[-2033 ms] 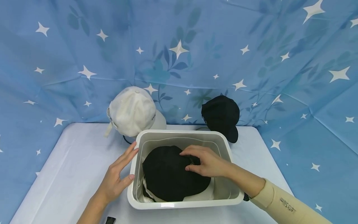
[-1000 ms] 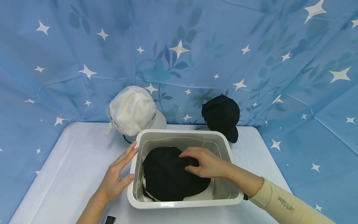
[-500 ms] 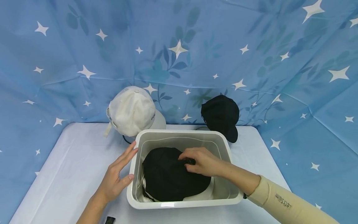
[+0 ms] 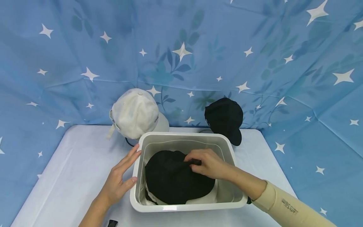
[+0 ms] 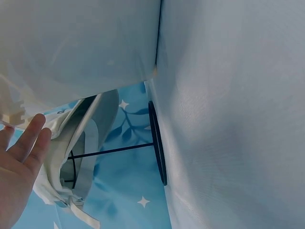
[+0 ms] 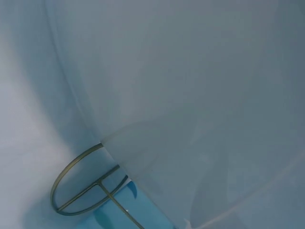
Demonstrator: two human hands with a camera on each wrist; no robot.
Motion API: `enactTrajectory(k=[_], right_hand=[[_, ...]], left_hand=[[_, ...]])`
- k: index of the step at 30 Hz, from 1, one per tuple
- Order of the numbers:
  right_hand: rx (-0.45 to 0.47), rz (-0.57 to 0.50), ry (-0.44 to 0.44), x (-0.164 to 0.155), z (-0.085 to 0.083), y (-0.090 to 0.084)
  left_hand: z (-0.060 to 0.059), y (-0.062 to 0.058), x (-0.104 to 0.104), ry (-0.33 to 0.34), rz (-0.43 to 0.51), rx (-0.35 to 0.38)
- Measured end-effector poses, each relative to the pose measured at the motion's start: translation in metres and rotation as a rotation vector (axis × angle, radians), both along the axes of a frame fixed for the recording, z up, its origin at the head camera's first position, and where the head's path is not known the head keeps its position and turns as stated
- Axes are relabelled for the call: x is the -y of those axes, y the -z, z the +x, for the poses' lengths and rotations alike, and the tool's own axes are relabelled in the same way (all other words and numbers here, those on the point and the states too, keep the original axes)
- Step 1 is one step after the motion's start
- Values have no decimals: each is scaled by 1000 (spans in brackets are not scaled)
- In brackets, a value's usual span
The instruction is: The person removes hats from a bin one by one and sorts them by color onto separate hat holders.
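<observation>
A pale grey plastic bin (image 4: 229,151) stands on the white table. Inside it a black cap (image 4: 173,181) lies on top of a white cap (image 4: 204,198). My right hand (image 4: 193,164) reaches into the bin and pinches a fold of the black cap's crown between thumb and fingers. My left hand (image 4: 127,167) lies with straight fingers flat against the bin's left outer wall. In the left wrist view that hand (image 5: 19,176) shows at the lower left beside the bin wall (image 5: 71,47). The right wrist view shows only the bin's inner wall (image 6: 181,86).
Behind the bin, a white cap (image 4: 134,113) and a black cap (image 4: 224,117) sit on wire stands (image 5: 157,143) against the blue starred backdrop (image 4: 181,47). A small black object (image 4: 112,223) lies at the table's front edge.
My right hand's fingers have curled from lying on the black cap to bunching its fabric in a pinch. The left hand has stayed on the bin wall.
</observation>
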State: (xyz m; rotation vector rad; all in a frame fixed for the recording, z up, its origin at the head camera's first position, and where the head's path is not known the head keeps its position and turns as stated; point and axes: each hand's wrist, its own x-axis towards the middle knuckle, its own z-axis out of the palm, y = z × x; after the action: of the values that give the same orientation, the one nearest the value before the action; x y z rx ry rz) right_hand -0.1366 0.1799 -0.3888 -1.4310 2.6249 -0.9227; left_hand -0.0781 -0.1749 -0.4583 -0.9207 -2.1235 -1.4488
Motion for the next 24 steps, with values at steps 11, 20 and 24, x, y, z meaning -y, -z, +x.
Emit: enactTrajectory(k=[11,20,24], right_hand=[[-18,-82,-6,-7,-2,0],[-24,-107,15,-13,0,-9],[-29,-123,24,-16,1,-15]], left_hand=[[0,0,1,-6,-5,3],[0,1,2,-11,-4,-3],[0,1,2,-10,-7,-1]])
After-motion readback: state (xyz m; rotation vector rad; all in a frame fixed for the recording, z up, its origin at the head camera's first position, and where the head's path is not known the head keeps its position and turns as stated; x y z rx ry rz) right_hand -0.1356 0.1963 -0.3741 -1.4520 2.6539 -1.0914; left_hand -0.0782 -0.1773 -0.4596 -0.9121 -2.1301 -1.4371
